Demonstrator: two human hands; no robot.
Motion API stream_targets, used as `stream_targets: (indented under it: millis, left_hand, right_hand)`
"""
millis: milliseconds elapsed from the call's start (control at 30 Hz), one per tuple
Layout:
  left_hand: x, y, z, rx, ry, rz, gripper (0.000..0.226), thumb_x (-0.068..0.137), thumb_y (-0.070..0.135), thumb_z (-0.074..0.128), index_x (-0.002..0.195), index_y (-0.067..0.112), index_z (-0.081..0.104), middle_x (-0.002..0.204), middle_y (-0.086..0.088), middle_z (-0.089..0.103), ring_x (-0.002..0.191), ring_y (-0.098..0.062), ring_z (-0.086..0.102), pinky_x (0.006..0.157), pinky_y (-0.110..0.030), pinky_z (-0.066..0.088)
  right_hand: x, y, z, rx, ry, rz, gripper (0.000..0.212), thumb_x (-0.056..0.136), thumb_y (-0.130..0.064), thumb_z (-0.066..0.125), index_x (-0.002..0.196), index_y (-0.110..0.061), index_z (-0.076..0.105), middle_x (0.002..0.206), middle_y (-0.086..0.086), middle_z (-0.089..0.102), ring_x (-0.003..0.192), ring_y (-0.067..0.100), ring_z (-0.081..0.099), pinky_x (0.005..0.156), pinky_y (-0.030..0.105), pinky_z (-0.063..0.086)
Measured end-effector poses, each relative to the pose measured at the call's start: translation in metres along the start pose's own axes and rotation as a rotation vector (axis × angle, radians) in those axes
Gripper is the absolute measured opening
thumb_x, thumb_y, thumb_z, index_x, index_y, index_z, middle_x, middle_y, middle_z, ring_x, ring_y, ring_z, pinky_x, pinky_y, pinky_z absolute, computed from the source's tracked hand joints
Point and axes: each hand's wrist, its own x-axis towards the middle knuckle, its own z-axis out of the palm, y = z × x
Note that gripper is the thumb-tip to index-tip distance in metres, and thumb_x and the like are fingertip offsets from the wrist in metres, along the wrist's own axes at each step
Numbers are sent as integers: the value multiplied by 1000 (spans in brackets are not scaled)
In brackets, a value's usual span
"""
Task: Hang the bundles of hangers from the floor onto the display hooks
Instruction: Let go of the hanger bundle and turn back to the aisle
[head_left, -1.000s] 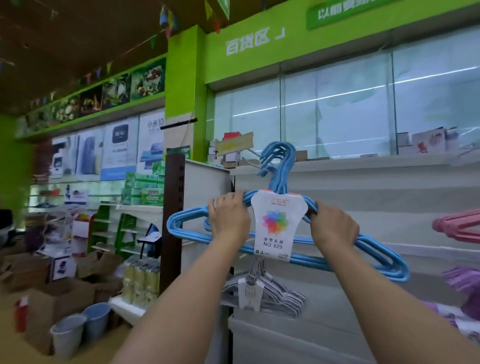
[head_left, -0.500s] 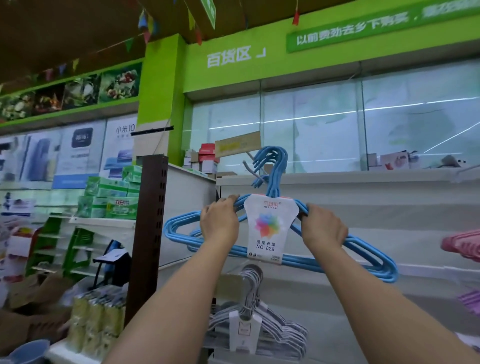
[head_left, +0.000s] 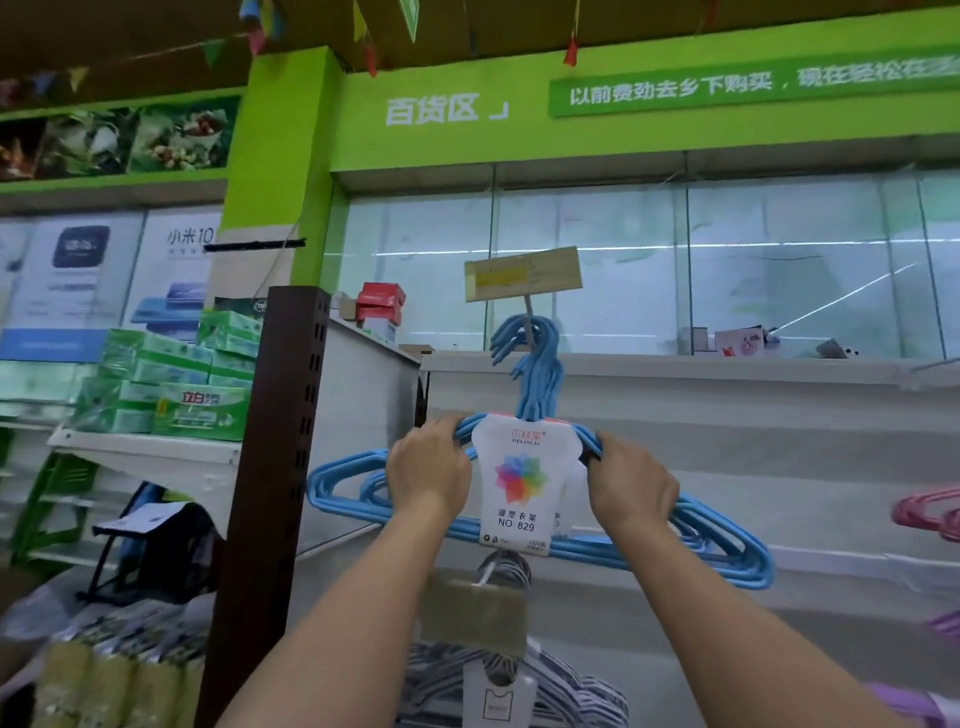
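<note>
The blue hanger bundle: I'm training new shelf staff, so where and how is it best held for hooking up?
Grip the blue hanger bundle on its sloping shoulders, either side of the white label, coming from below and in front, as the left hand and right hand do. That probably keeps it level and leaves the top hooks free.

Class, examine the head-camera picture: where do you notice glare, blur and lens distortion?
Head view: light streaks glare across the glass panels; the yellow packets at bottom left blur, while the blue hanger bundle label reads clearly; the brown upright post leans, a wide-angle effect.
</note>
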Motion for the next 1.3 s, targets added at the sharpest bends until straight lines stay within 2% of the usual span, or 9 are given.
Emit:
stream_targets:
  millis: [200, 333, 433, 567, 633, 800, 967, 1100, 1300]
  left_hand:
    - [2, -9, 11, -76, -71, 3, 32, 93, 16, 41, 117, 25, 60, 103, -3, 67, 92, -26, 59, 77, -37, 48]
    - [-2, -16, 22, -150, -197, 37, 37, 94, 34, 41, 129, 32, 54, 116, 1, 64, 104, -21, 57, 88, -37, 47]
    - [0, -22, 23, -222, -248, 7, 39, 99, 33, 34, 133, 33, 52, 126, 1, 61, 112, -22, 55, 92, -37, 44]
    - [-2, -18, 26, -166, -217, 4, 39, 102, 32, 30, 134, 29, 51, 126, -2, 62, 112, -26, 55, 91, -37, 42]
    - [-3, -19, 30, -156, -198, 3, 40, 102, 33, 29, 135, 28, 51, 124, -3, 63, 111, -27, 56, 91, -38, 44]
    - [-2, -22, 39, -166, -172, -12, 40, 102, 36, 30, 135, 27, 51, 122, -3, 64, 110, -26, 57, 92, -41, 46]
    - [1, -23, 47, -108, -190, -12, 40, 102, 36, 28, 135, 25, 50, 131, 0, 58, 121, -23, 48, 104, -38, 33]
    - [-6, -27, 53, -51, -142, 8, 42, 102, 35, 26, 137, 23, 46, 134, -1, 52, 126, -21, 40, 113, -38, 20]
    - [-34, -48, 50, -139, 10, 122, 41, 97, 16, 38, 137, 10, 47, 134, -11, 52, 128, -28, 42, 116, -43, 22]
  right_hand:
    - [5, -1, 4, -47, -27, 40, 21, 98, -19, 37, 98, -22, 58, 91, 4, 63, 74, 23, 48, 66, 29, 35]
    - [4, 10, 9, -50, -105, -6, 14, 97, -20, 37, 98, -18, 51, 93, 6, 63, 73, 24, 48, 64, 29, 35]
    - [-7, 20, 14, 28, -81, -83, 10, 90, -24, 42, 100, -20, 44, 89, 4, 60, 73, 25, 52, 62, 31, 36]
    - [-15, 27, 21, 148, 61, -175, 48, 81, -42, 31, 121, -21, 49, 110, 0, 58, 89, 21, 55, 70, 30, 39]
    - [-14, 26, 24, 83, 112, -198, 61, 82, -54, 19, 122, -22, 52, 108, -1, 61, 91, 20, 56, 71, 30, 39]
    - [-11, 15, 26, -119, 78, -44, 45, 99, -52, 25, 118, -24, 55, 102, 1, 64, 94, 22, 56, 77, 34, 37]
    - [-9, 8, 36, -21, 29, 138, 46, 99, -51, 27, 118, -21, 56, 107, 3, 61, 101, 23, 53, 91, 39, 37]
    - [-14, 9, 42, -15, 63, 132, 44, 100, -46, 28, 126, -19, 50, 118, 5, 60, 111, 25, 51, 101, 40, 31]
    - [-31, 19, 46, -42, 70, 85, 52, 99, -41, 36, 142, -13, 35, 141, 10, 44, 129, 29, 36, 114, 40, 21]
